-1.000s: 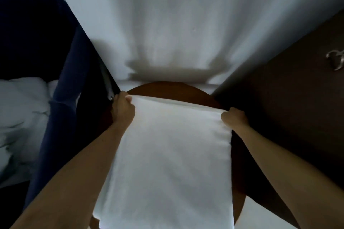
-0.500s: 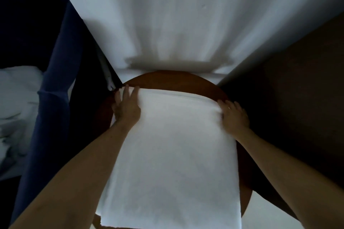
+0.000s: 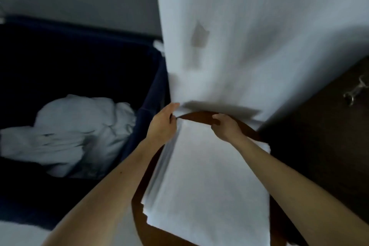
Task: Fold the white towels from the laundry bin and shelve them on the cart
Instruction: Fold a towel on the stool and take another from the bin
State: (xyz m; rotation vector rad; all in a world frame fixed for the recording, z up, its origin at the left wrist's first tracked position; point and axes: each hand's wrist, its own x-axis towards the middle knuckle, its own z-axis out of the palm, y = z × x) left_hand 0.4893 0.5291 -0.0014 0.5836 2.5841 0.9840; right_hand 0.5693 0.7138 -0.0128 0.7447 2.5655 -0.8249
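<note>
- Where the dark blue laundry bin (image 3: 151, 94) stands at the left, crumpled white towels (image 3: 79, 126) lie inside it.
- Beside it, the left hand (image 3: 162, 124) pinches the far corner of the folded towel (image 3: 209, 185).
- The right hand (image 3: 225, 126) curls round that towel's far edge.
- The folded towel lies flat on the round brown desk (image 3: 197, 116), with a dark cabinet (image 3: 319, 146) at the right.

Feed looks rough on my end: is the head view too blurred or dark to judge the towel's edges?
Head view: motion blur smears the left edge of the towel and the curtain. Head view is dim: bin and cabinet go nearly black. The left hand and right hand are readable, each with a grip on the towel's far edge.
</note>
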